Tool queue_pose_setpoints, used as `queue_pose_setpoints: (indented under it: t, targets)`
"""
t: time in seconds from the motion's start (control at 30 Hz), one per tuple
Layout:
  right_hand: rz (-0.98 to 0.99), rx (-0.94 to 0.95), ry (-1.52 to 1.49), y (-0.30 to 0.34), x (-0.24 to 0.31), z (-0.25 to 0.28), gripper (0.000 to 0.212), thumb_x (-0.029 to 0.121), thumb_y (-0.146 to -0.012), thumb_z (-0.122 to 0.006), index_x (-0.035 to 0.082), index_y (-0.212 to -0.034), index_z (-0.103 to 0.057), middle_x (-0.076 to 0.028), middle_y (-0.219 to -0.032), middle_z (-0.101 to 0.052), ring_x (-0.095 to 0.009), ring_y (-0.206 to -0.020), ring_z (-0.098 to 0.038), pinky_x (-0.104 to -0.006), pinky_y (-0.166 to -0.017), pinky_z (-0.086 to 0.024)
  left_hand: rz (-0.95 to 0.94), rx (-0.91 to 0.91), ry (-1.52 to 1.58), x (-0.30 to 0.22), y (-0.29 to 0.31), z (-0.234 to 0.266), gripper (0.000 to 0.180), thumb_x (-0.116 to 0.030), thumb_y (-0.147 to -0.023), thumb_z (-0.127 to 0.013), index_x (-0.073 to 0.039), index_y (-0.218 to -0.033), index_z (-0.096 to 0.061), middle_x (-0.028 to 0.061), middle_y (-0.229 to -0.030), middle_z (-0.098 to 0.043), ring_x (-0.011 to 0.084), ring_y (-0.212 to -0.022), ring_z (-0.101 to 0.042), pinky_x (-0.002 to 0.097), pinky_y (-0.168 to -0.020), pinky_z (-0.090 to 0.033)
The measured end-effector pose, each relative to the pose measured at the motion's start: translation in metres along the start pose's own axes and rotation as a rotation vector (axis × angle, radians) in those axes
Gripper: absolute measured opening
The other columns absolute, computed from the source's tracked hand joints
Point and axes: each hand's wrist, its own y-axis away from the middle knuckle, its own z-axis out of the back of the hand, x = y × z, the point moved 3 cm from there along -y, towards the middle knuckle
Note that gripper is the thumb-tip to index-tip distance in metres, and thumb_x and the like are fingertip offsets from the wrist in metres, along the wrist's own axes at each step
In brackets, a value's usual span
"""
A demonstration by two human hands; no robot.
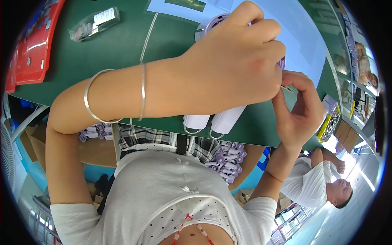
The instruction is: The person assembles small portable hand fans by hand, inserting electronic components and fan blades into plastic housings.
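My left hand (245, 61) reaches across the table from the left, back of the hand up, with its fingers curled closed. What lies in its fingers is hidden beneath it. Close against its knuckles, my right hand (302, 106) pinches a small white label with dark bars (287, 88) between thumb and forefinger. Under my left hand and wrist lie two white handles (226, 119), each ending in a metal loop. A round purple-rimmed part (216, 22) shows beyond the hand; the joint between it and the handles is covered.
A light blue sheet (308, 45) lies on the green table (110, 53). Red trays (34, 53) stand at the left, near a clear bag (96, 23). Boxes of purple-and-white pieces (228, 159) sit below the table edge. Another person (310, 179) is at the right.
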Motion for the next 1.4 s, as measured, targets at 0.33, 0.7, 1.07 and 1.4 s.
queue_pose_setpoints:
  t: [0.33, 0.7, 1.07, 1.4]
  targets:
    - [-0.146, 0.107, 0.120, -0.006, 0.006, -0.003, 0.019, -0.008, -0.073, -0.074, 0.001, -0.087, -0.067, -0.006, -0.086, -0.071, -0.014, -0.074, -0.067, -0.0256, -0.070, -0.052, -0.082, 0.049, 0.188, -0.019, 0.027, 0.015, 0.025, -0.020, -0.056, -0.065, -0.006, -0.078, -0.065, 0.0017, -0.085, -0.057, 0.0187, -0.078, -0.055, 0.0383, -0.076, -0.037]
    - [-0.066, 0.026, 0.089, -0.010, 0.003, -0.001, 0.028, -0.008, -0.070, -0.079, -0.001, -0.094, -0.070, -0.010, -0.090, -0.070, -0.016, -0.075, -0.063, -0.0254, -0.068, -0.051, -0.248, 0.246, 0.201, -0.041, 0.053, 0.005, 0.029, -0.021, -0.072, -0.063, 0.001, -0.088, -0.070, 0.0086, -0.097, -0.066, 0.0239, -0.097, -0.061, 0.0319, -0.075, -0.043]
    - [0.125, -0.035, 0.286, -0.011, -0.008, -0.004, 0.032, -0.006, -0.068, -0.082, 0.000, -0.098, -0.073, -0.010, -0.096, -0.068, -0.018, -0.079, -0.064, -0.0268, -0.068, -0.051, -0.219, 0.213, 0.241, -0.041, 0.056, 0.002, 0.026, -0.019, -0.074, -0.063, 0.002, -0.088, -0.070, 0.0098, -0.096, -0.065, 0.0243, -0.095, -0.061, 0.0324, -0.075, -0.044]
    - [0.041, -0.016, 0.133, -0.008, -0.023, 0.001, 0.037, -0.003, -0.065, -0.084, 0.001, -0.102, -0.076, -0.008, -0.096, -0.066, -0.022, -0.092, -0.064, -0.0303, -0.079, -0.050, -0.198, 0.202, 0.266, -0.041, 0.057, 0.001, 0.024, -0.018, -0.074, -0.064, 0.002, -0.086, -0.069, 0.0086, -0.095, -0.065, 0.0227, -0.095, -0.061, 0.0318, -0.074, -0.044]
